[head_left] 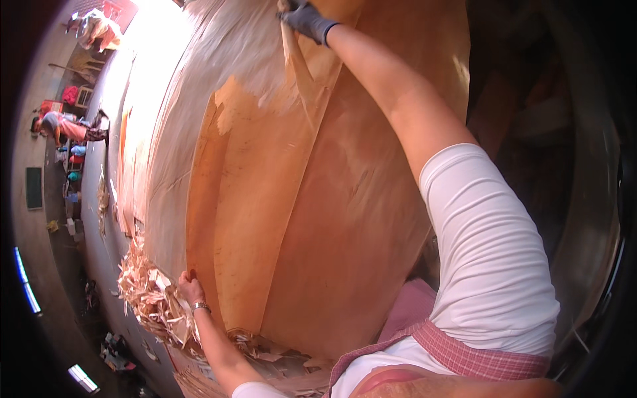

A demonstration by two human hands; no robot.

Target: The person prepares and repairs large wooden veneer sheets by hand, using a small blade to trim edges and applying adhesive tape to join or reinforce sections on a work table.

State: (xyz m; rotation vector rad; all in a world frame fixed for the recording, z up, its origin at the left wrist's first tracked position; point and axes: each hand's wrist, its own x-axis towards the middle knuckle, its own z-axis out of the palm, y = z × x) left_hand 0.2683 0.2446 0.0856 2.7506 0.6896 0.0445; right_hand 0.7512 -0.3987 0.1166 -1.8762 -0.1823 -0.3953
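Large thin sheets of wood veneer (265, 199), tan and orange-brown, lie overlapping in front of me. My right hand (306, 21), in a dark grey glove, reaches to the far side with its fingers closed on a narrow veneer strip (296, 63). The strip hangs toward me over the sheets, its lower end tapering to a point. My left hand (191, 290), bare with a band at the wrist, is closed at the near left edge of a pale grey-tan veneer sheet (169, 225). A ragged torn edge crosses the upper middle of the sheets.
A heap of veneer scraps (152, 292) lies beside my left hand, and more broken pieces (265, 348) lie near my body. Off to the left, a person in a pink garment (63, 127) stands, with another person (96, 30) farther up. Bright light washes out the upper left.
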